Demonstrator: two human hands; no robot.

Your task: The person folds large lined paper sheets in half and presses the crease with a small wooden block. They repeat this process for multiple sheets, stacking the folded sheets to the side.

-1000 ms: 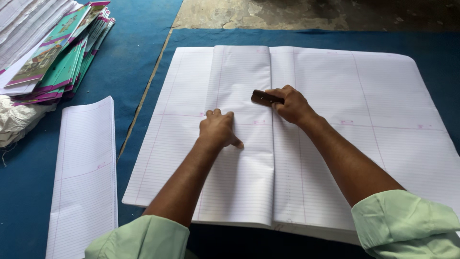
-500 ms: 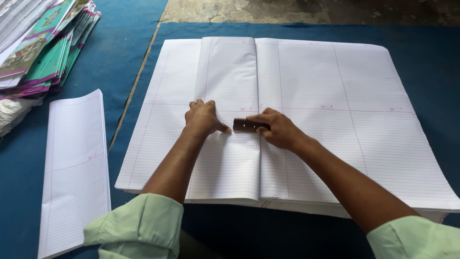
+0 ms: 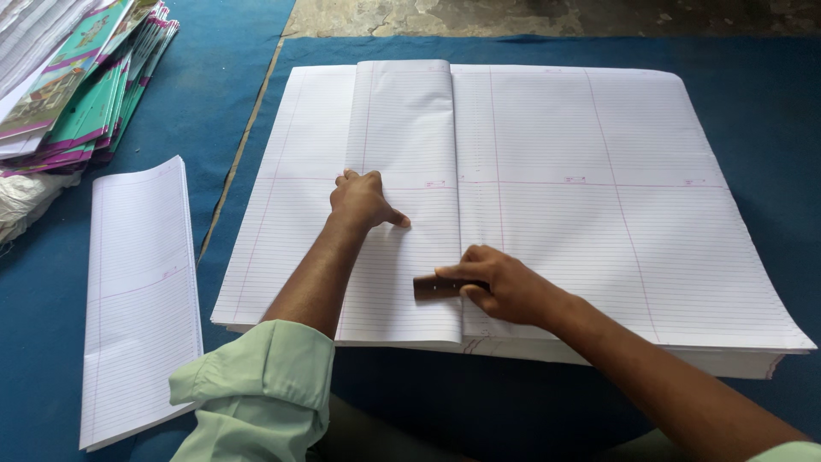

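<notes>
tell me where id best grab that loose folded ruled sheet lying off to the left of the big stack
Judging by how it lies, take the folded sheet along its right long edge, coming in from the right. It lies flat on the blue mat with bare mat on that side, apart from the paper stack, so fingers could slip under there. Its near end runs toward the green sleeve, so mid-edge seems freer.

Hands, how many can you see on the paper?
2. The left hand presses flat on the folded sheet; the right hand holds a small brown block at the sheet's fold edge, nearer the person.
</notes>
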